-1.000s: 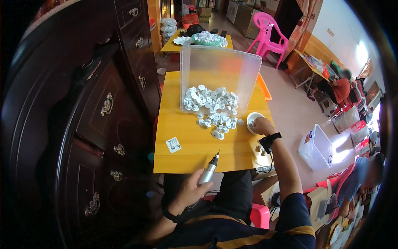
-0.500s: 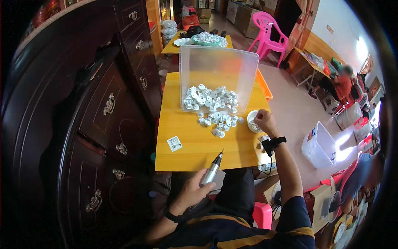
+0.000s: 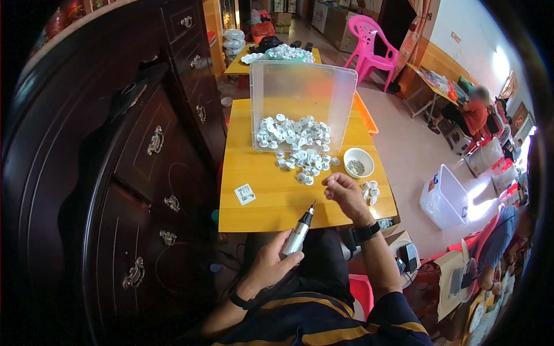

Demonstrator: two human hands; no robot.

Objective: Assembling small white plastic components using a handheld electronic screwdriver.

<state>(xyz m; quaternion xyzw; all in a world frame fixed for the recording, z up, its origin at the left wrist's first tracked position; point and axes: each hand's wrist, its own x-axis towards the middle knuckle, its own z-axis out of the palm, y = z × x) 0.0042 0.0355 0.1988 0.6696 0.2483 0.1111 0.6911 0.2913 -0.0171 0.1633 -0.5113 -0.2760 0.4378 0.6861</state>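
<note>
"From where you're standing, what's in the left hand?"

"A power screwdriver, silver with a black nose. The fingers are wrapped round its body, and the thin bit tilts up over the near edge of the yellow table"

"And the right hand?"

"Up over the table, to the right of the screwdriver's tip and apart from it. Thumb and fingertips are drawn together, but I can't tell from here whether there's something small pinched between them"

"Is it near that white bowl?"

"Fairly near. The bowl sits just beyond it, towards the right edge of the table, with small metal bits in the bottom"

"Where are the white plastic pieces?"

"Most lie heaped in the clear box, at the far side of the table. More loose pieces lie just in front of it, and a small group is to the right of the right hand, on the near side of the bowl"

"Anything else on the table?"

"A printed card lies flat near the left edge, and an orange tray shows behind the box, on the right. Past that there's a pink chair out on the floor"
</note>
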